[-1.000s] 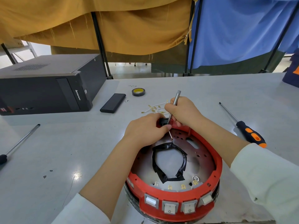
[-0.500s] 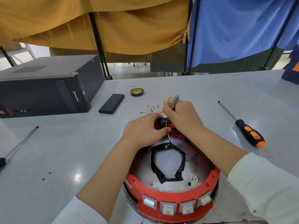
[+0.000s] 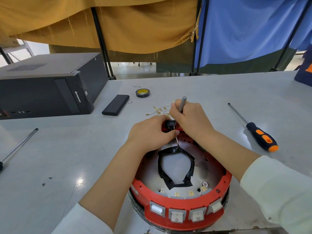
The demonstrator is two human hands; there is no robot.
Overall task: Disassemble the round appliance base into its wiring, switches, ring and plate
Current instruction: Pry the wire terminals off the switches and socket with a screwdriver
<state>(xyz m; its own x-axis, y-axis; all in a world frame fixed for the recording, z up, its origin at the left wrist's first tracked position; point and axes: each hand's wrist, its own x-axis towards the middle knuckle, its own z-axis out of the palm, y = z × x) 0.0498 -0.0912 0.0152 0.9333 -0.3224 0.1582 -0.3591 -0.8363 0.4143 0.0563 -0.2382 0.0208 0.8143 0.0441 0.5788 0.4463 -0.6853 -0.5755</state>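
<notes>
Base: I see the round base at the near edge of the tabletop, a red plastic ring around a shiny metal plate.
Switches: four pale rocker switches sit in grey frames on the ring's near face; brass tabs show behind them.
Tape: a crinkled loop of black tape lies on the plate.
Left hand: my left hand has its fingers curled around a small black switch at the ring's far side.
Right hand: my right hand grips a slim steel tool, fingers clamped on its shaft; the thin tip reaches the tape.
Wiring: loose white wires with brass ends lie just beyond the hands.
Right side: a screwdriver, black-and-orange handle.
Left edge: a metal rod.
Far left: a matte black computer case, a flat black slab, a tape roll.
</notes>
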